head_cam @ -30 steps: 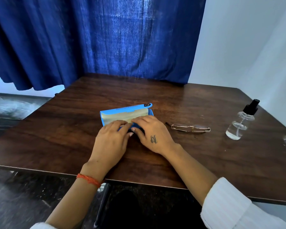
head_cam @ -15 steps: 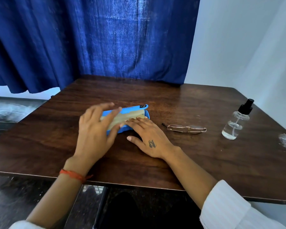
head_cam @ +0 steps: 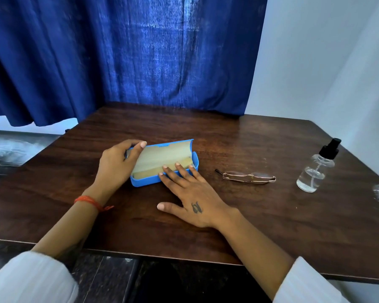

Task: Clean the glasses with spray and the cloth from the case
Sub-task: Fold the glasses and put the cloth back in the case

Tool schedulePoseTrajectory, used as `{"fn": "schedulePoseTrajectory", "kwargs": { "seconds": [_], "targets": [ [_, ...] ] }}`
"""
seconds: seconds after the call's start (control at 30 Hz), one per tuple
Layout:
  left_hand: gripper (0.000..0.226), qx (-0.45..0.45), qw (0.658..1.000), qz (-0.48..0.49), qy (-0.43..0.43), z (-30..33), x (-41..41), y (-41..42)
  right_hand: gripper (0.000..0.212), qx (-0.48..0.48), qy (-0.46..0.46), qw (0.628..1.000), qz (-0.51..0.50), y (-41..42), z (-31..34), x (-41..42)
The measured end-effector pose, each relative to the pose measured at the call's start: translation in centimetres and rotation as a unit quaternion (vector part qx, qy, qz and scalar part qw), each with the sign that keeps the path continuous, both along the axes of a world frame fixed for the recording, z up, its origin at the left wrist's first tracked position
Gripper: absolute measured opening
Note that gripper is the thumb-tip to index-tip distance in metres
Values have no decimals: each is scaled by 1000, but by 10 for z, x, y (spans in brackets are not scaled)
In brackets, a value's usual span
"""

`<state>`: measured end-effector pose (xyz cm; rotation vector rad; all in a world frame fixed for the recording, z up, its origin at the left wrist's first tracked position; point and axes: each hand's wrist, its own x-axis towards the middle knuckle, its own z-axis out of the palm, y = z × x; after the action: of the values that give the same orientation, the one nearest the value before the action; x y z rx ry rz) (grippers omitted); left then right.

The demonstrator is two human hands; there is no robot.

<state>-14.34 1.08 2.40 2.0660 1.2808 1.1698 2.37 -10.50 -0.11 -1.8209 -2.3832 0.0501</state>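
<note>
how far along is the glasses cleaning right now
Done: the case is open, its lid held back by the left hand. In hand: the right hand has fingers at the case's front edge, the cloth not yet out. Left: the glasses and spray bottle lie untouched on the table.

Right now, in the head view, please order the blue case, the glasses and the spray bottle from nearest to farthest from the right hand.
From the right hand:
1. Blue glasses case, open, under its fingertips.
2. Folded glasses, on the table to its right.
3. Spray bottle, farther right, near the table's edge.
</note>
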Motion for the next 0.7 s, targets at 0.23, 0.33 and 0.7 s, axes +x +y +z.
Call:
{"fn": "schedulePoseTrajectory", "kwargs": {
  "seconds": [0.23, 0.33, 0.7],
  "targets": [
    [41, -78, 988, 110, -77, -10, 26, 18, 80, -11, -1, 1000, 2, -1, 2, 1],
    [39, 5, 994, 108, -33, -16, 28, 16, 81, -12, 4, 1000, 1, -1, 3, 1],
    [49, 73, 997, -20, -11, -21, 24, 5, 67, 78, 51, 996, -11, -18, 9, 8]
  ]
}}
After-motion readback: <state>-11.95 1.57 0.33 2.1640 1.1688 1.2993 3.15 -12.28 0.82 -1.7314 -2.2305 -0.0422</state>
